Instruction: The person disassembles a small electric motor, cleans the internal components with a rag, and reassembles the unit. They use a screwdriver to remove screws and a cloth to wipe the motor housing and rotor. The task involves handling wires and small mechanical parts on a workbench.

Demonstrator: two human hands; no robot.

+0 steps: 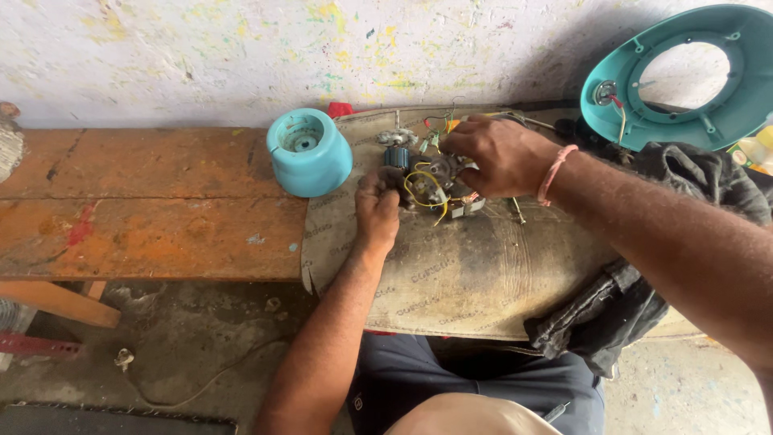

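Head view is looking down at two bare hands working on a small motor (431, 181) lying on a worn mat (467, 266) spread over a bench (153, 201). The left hand (377, 211) is pressing against the motor's left side, its fingers curled round the near end, so it is grasping the motor. The right hand (501, 155) is coming in from the right, wearing a pink band (554, 171) at the wrist, and its fingers are closing over the motor's top and far side; whether they are pinching a part or a wire is hidden beneath the knuckles. Yellow wire (428, 187) is looping out between the two hands, and thinner wires are trailing from the motor's far end toward the wall (241, 48). A light blue cup-shaped housing (310, 153) is standing open end up just left of the mat, near the left hand but apart from it. A teal ring-shaped cover (684, 72) is leaning against the wall at the upper right, with a small wired part fixed to its rim. A dark cloth (628, 298) is lying bunched under the right forearm at the mat's right edge. The bench's orange boards are showing chipped paint, and below its edge the person's dark trousers (451, 379) are filling the bottom of the view.
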